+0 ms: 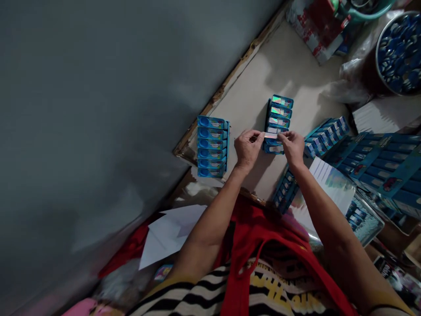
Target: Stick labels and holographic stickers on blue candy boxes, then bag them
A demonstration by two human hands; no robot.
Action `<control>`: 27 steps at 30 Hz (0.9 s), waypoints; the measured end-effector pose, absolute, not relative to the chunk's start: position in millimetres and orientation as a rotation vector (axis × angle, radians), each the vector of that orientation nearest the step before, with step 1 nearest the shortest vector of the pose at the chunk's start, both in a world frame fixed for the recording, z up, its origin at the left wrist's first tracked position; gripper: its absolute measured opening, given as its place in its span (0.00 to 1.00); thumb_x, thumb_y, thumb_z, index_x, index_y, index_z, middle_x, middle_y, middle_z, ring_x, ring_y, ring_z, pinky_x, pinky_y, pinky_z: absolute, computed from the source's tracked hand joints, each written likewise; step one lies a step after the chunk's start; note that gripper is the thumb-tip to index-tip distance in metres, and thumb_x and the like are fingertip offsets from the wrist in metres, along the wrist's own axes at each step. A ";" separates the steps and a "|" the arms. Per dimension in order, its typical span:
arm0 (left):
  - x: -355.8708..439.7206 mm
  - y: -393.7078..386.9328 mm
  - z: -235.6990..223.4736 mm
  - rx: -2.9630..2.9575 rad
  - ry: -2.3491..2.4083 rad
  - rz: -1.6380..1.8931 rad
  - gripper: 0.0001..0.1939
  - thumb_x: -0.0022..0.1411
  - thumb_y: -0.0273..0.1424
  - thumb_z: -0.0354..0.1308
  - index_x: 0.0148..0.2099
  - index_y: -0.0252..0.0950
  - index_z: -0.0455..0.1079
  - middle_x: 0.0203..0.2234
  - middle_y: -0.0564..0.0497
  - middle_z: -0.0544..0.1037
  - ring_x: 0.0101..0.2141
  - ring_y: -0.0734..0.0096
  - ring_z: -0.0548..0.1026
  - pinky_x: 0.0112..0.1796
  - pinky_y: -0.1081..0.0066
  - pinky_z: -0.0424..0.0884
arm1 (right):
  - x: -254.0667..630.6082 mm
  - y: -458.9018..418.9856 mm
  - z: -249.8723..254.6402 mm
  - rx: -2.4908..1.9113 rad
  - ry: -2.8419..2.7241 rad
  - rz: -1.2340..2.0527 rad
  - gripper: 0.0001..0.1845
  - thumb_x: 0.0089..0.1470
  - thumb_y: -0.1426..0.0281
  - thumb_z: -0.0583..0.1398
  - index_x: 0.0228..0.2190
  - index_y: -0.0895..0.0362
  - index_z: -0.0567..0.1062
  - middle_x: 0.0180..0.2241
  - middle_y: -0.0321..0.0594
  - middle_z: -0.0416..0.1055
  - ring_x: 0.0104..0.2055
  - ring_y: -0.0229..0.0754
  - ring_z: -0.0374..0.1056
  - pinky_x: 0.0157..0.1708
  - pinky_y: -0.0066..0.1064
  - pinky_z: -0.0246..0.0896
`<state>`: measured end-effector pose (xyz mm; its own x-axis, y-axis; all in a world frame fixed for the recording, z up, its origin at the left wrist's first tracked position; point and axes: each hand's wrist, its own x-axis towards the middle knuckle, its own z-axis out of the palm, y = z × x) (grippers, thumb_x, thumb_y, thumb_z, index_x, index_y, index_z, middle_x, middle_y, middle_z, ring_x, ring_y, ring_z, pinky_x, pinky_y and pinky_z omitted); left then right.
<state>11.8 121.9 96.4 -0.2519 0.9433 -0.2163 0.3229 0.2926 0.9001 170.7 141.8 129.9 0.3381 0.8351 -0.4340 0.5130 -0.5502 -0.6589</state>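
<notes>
My left hand (247,147) and my right hand (292,146) meet over a pale board (250,94), fingers pinched on the two ends of a small shiny strip (271,135). Just beyond the strip lies a row of several small blue boxes (278,123) with iridescent labels. A second stack of several blue boxes (212,146) stands to the left of my left hand, near the board's edge.
More blue boxes (325,136) lie right of my right hand, with blue display cards (378,164) and white sheets (332,184) further right. A round tub of blue caps (399,52) sits top right. A grey wall (98,109) fills the left.
</notes>
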 end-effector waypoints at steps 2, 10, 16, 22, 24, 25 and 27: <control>10.8 118.7 91.7 1.138 1.736 0.951 0.10 0.67 0.37 0.65 0.35 0.38 0.80 0.32 0.50 0.83 0.33 0.68 0.78 0.40 0.70 0.73 | 170.3 137.4 125.0 -2.216 -1.193 1.074 0.13 0.54 0.58 0.64 0.31 0.56 0.81 0.30 0.40 0.79 0.36 0.46 0.73 0.39 0.34 0.65; 12.3 106.2 78.8 1.074 1.717 0.926 0.10 0.66 0.37 0.66 0.34 0.38 0.81 0.31 0.50 0.84 0.33 0.68 0.79 0.40 0.69 0.73 | 169.2 127.3 110.8 -2.291 -1.151 1.063 0.13 0.54 0.59 0.64 0.33 0.55 0.81 0.30 0.39 0.78 0.35 0.46 0.72 0.38 0.33 0.64; 11.5 106.9 76.2 1.023 1.687 0.897 0.11 0.66 0.38 0.65 0.35 0.38 0.81 0.32 0.49 0.85 0.33 0.67 0.79 0.41 0.70 0.73 | 169.3 127.7 110.5 -2.328 -1.201 1.025 0.12 0.54 0.58 0.65 0.32 0.55 0.80 0.30 0.39 0.78 0.33 0.45 0.70 0.37 0.33 0.61; 10.5 108.9 71.0 0.981 1.685 0.874 0.11 0.65 0.40 0.65 0.34 0.40 0.80 0.31 0.50 0.84 0.33 0.67 0.79 0.42 0.69 0.74 | 166.3 127.3 110.7 -2.364 -1.244 0.993 0.11 0.55 0.60 0.64 0.33 0.54 0.80 0.31 0.40 0.78 0.34 0.46 0.70 0.39 0.34 0.60; 12.6 109.2 64.6 0.905 1.655 0.878 0.12 0.63 0.41 0.65 0.34 0.39 0.80 0.30 0.51 0.83 0.33 0.68 0.79 0.41 0.70 0.74 | 168.7 127.6 107.9 -2.394 -1.254 0.948 0.11 0.54 0.59 0.65 0.33 0.54 0.78 0.32 0.39 0.78 0.35 0.46 0.70 0.39 0.35 0.59; 14.7 109.4 60.4 0.836 1.625 0.877 0.11 0.62 0.41 0.66 0.34 0.39 0.80 0.29 0.51 0.82 0.32 0.68 0.78 0.39 0.70 0.74 | 170.8 128.0 106.0 -2.416 -1.243 0.911 0.12 0.53 0.58 0.67 0.33 0.53 0.77 0.32 0.38 0.77 0.35 0.46 0.69 0.39 0.34 0.59; 20.9 110.7 50.8 0.655 1.547 0.871 0.11 0.60 0.40 0.65 0.34 0.38 0.78 0.27 0.53 0.79 0.30 0.70 0.76 0.35 0.71 0.73 | 176.3 129.6 102.0 -2.468 -1.185 0.858 0.18 0.47 0.57 0.71 0.35 0.53 0.74 0.31 0.35 0.74 0.34 0.45 0.67 0.38 0.34 0.58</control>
